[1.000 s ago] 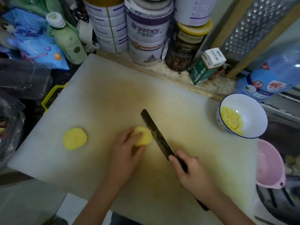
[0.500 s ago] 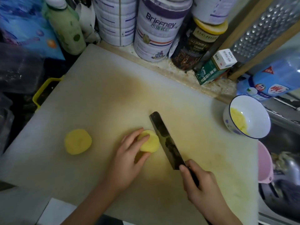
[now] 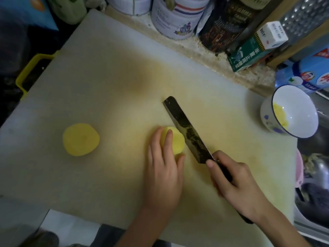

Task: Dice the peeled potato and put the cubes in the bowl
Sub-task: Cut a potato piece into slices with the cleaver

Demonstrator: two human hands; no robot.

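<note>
Potato piece, peeled, yellow, sits at the middle of the cutting board. Left hand holds it: fingers laid over its top, thumb against the side nearest the board's near edge, so the hand is clamped on the piece. Knife, dark blade, lies against the side of the piece that faces the board's right edge, with the tip pointing to the board's far edge; cannot tell if the edge has gone into the flesh. Right hand is wrapped tight round the knife handle, with one fingertip up at the heel of the blade, over the board's near right part. Second potato piece, rounded, lies alone on the board's left part, well apart from both hands. Bowl, white with blue rim, stands at the board's far right corner, potato cubes inside it. Pink bowl is just off the board's right edge. Behind the board's far edge: tins, dark jar, green carton, metal grater, blue bottle. Yellow handle is off the board's left edge.
</note>
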